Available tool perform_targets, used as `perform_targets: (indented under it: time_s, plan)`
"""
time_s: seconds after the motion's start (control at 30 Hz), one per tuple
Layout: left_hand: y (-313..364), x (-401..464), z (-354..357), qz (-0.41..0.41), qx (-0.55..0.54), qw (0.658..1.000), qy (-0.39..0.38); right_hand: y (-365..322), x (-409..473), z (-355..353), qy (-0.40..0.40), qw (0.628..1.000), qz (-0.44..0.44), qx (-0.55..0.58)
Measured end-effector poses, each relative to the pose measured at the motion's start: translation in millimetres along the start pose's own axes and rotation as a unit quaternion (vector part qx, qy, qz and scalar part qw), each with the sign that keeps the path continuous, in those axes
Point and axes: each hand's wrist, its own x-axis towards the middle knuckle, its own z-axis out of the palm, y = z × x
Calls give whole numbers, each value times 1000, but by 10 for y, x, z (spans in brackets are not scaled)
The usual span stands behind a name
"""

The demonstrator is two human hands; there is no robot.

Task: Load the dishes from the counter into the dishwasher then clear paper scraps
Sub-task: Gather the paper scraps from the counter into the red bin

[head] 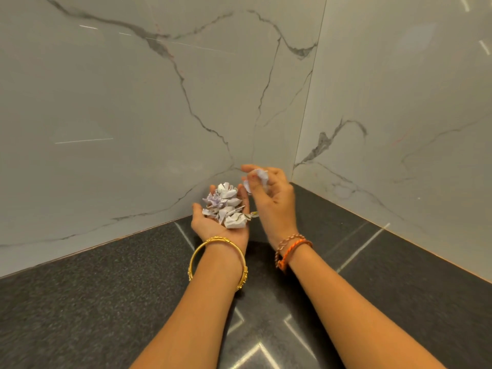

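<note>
My left hand (pixel 213 225) is palm up over the dark counter, cupped under a pile of crumpled white paper scraps (pixel 226 205), with its fingers curled up around the pile. My right hand (pixel 271 195) hovers just right of it, slightly higher, and pinches a couple of small white paper scraps (pixel 257 178) between thumb and fingers. One small scrap (pixel 254 213) shows at the edge of the left palm, above the counter. No dishes or dishwasher are in view.
A black speckled stone counter (pixel 106 302) fills the lower part of the view and runs into a corner. Glossy grey marble-look wall tiles (pixel 133 115) rise behind it and on the right (pixel 399 129).
</note>
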Motion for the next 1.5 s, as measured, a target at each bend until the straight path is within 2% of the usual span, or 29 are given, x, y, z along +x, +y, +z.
perform_targets:
  time_s: [0.07, 0.13, 0.23, 0.33, 0.47, 0.5, 0.57, 0.63, 0.67, 0.77, 0.83, 0.93, 0.97, 1.0, 1.13, 1.2, 1.23, 1.27, 1.3, 1.37, 1.43, 1.5]
  plan:
    - [-18, -8, -15, -8, 35, 999, -9, 19, -65, 65, -61, 995, -26, -78]
    - [-53, -37, -18, -24, 64, 998, -13, 113, -78, 71, -86, 979, -54, -174]
    - [-114, -69, -20, -47, 100, 994, -24, 150, -44, 43, -69, 973, -68, -210]
    - [-194, -110, -19, -49, 172, 983, -31, 165, -42, 9, -50, 961, -125, -243]
    - [-210, -141, -17, -86, 145, 984, -63, 148, -37, -42, 32, 949, -160, -270]
    - [-196, -134, -16, -88, 130, 985, -67, 132, -20, -47, 50, 953, -154, -255]
    - [-155, -117, -20, -89, 118, 987, -59, 112, 31, -87, 113, 976, -118, -142]
    - [-124, -117, -8, -91, 113, 989, -41, 139, 101, -215, 169, 984, -47, -22]
    - [-115, -108, -2, -93, 103, 990, -36, 181, 136, -301, 164, 986, 10, -18]
    - [-83, -73, 17, -78, 87, 993, -29, 452, 269, -486, 75, 971, 153, -165]
    - [-61, -41, 4, -68, 86, 993, -30, 583, 360, -482, -9, 943, 165, -290]
    - [-58, -27, 2, -74, 84, 993, -40, 666, 462, -407, -149, 836, 158, -505]
    - [-67, -22, -4, -74, 85, 993, -36, 667, 467, -377, -154, 824, 152, -524]
    - [-77, -15, -14, -71, 88, 993, -32, 629, 458, -355, -140, 833, 142, -515]
    - [-68, -13, -3, -66, 93, 993, -23, 545, 372, -416, -2, 917, 94, -387]
    - [-66, -6, -34, -63, 100, 993, -16, 502, 316, -392, 96, 963, 101, -232]
    - [-114, -65, 69, -61, 104, 992, -30, 371, 352, -438, 149, 976, 130, -90]
    - [-130, -91, 76, -54, 99, 993, -28, 296, 322, -404, 182, 964, 183, 73]
    - [-118, -88, 13, -51, 98, 994, -21, 287, 247, -316, 202, 922, 240, 225]
    - [-112, -141, -28, -52, 113, 992, -14, 170, 58, -243, 236, 827, 301, 412]
    - [-142, -409, 8, -61, 126, 990, 9, -96, -215, -281, 258, 768, 313, 496]
    - [-166, -831, -26, -75, 142, 987, 22, -416, -540, -395, 269, 757, 318, 504]
